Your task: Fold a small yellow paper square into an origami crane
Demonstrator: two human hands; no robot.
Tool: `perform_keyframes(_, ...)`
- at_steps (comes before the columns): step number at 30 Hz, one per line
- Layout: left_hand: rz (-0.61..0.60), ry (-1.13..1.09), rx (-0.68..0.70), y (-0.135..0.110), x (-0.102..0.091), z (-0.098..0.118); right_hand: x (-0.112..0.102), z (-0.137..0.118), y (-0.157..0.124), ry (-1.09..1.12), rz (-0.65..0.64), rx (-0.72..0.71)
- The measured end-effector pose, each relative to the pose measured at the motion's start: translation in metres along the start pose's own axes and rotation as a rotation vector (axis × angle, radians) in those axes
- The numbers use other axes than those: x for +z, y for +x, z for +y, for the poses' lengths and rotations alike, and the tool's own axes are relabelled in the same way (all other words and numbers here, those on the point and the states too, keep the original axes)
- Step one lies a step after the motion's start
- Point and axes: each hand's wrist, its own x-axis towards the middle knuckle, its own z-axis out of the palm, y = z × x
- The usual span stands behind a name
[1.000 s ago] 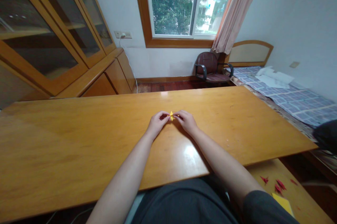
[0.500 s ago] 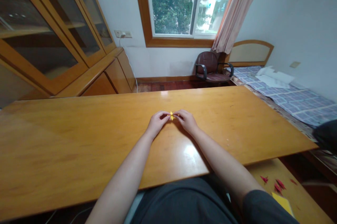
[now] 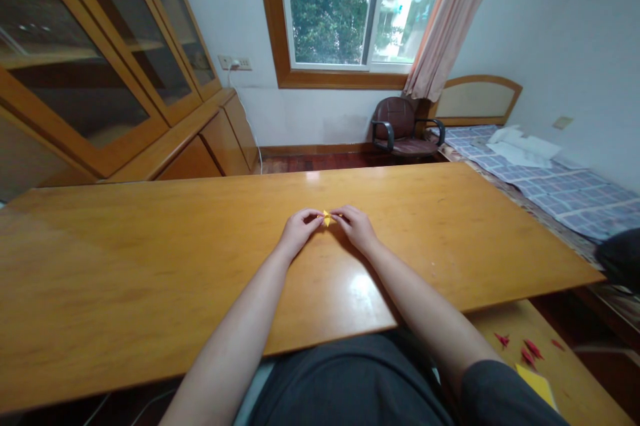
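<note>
A small folded piece of yellow paper (image 3: 327,218), with pointed tips showing above and below, is held just over the table at the middle of the view. My left hand (image 3: 301,225) pinches its left side between thumb and fingers. From the right, my right hand (image 3: 353,225) pinches the opposite side. The fingertips of both hands nearly meet and cover much of the paper, so its full shape is hard to make out.
The wooden table (image 3: 150,279) spreads wide to both sides. On a lower surface at the right lie several small red folded paper pieces (image 3: 531,349) and a yellow sheet (image 3: 537,385). A chair (image 3: 395,123) and a bed (image 3: 545,173) stand beyond.
Both hands stay in nearly the same place, still pinching the yellow paper. Its visible outline has shifted slightly between the fingertips.
</note>
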Motion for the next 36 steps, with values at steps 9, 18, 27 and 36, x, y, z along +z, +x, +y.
perform_keyframes(9, -0.008, -0.102, -0.055, 0.0016, -0.0015, -0.0047, -0.0013, 0.0015, 0.0009, 0.069, 0.006, 0.062)
perform_keyframes(18, 0.011, -0.143, -0.081, 0.0015, -0.0009, -0.0034, -0.0039, 0.0016, 0.0026, 0.156, 0.043, 0.202)
perform_keyframes(27, 0.016, -0.129, -0.066, 0.0008, -0.0023, -0.0049, -0.0034, 0.0008, 0.0021, 0.227, 0.036, 0.264)
perform_keyframes(36, 0.013, -0.102, -0.061, 0.0001, -0.0023, -0.0028, -0.0018, 0.0023, 0.0024, 0.22, 0.025, 0.225)
